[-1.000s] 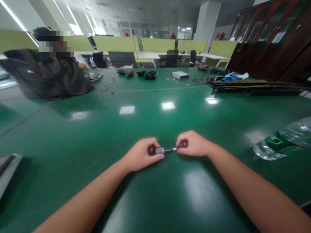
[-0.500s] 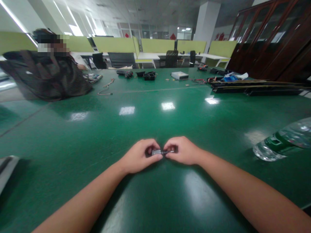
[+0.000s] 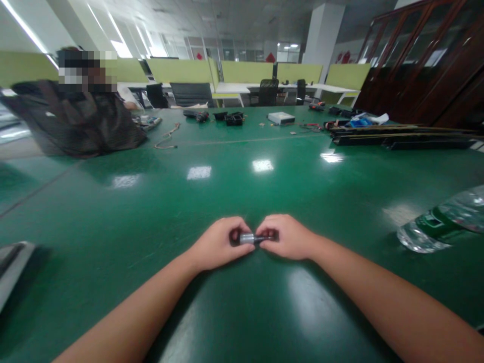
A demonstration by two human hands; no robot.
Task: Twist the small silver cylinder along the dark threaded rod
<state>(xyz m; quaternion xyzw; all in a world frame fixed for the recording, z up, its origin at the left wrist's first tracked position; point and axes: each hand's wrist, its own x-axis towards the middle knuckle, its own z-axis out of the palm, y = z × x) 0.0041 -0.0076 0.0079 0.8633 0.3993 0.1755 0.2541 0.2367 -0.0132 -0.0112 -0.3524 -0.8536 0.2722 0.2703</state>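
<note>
A small silver-and-black cylinder (image 3: 247,239) with a narrower dark end lies level between my two hands, just above or on the green table; its exact kind is too small to make out. My left hand (image 3: 221,243) is closed around its thicker silver part, thumb in front. At the narrow dark end, my right hand (image 3: 285,236) pinches with thumb and fingers. Only a finger's width separates the two hands. The cylinder's left end is partly hidden by my left fingers.
A clear water bottle (image 3: 442,222) lies on its side at the right. Far left stands a large dark bag (image 3: 83,121), a person behind it. Dark long strips (image 3: 401,136), a grey box (image 3: 281,118) and a cable (image 3: 167,137) lie across the table's back. A pale-edged object (image 3: 15,267) sits at left.
The cylinder has turned slightly in my fingers, and more of its silver part shows. Both hands stay closed on it. The whole view has shifted a little.
</note>
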